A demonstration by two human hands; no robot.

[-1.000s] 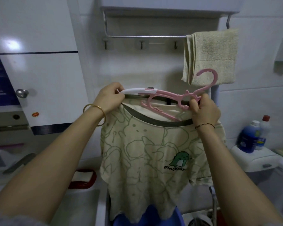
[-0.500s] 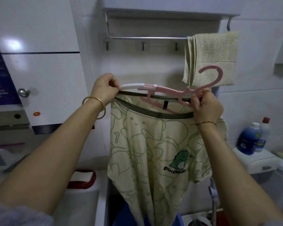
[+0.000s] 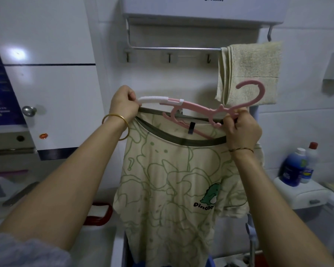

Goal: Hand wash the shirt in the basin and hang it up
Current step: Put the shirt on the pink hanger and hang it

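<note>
Both arms raised, left hand (image 3: 123, 105) and right hand (image 3: 241, 130) grip shirt (image 3: 170, 180) collar (on hanger (image 3: 199, 110)).

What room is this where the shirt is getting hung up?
Probably a bathroom or laundry corner: white tiled walls, a towel on a metal rail, and detergent bottles on a white ledge.

My left hand (image 3: 123, 106) grips the white-padded end of the pink hanger (image 3: 199, 110) together with the dark collar edge of the shirt (image 3: 170, 182). My right hand (image 3: 241, 130) pinches the hanger below its hook, along with the collar's other side. The shirt, cream with green outlines and a dinosaur print, hangs down in front of the tiled wall. Above, a beige towel (image 3: 251, 72) drapes over the metal rail (image 3: 172, 48). A blue bottle (image 3: 293, 166) stands at right
</note>
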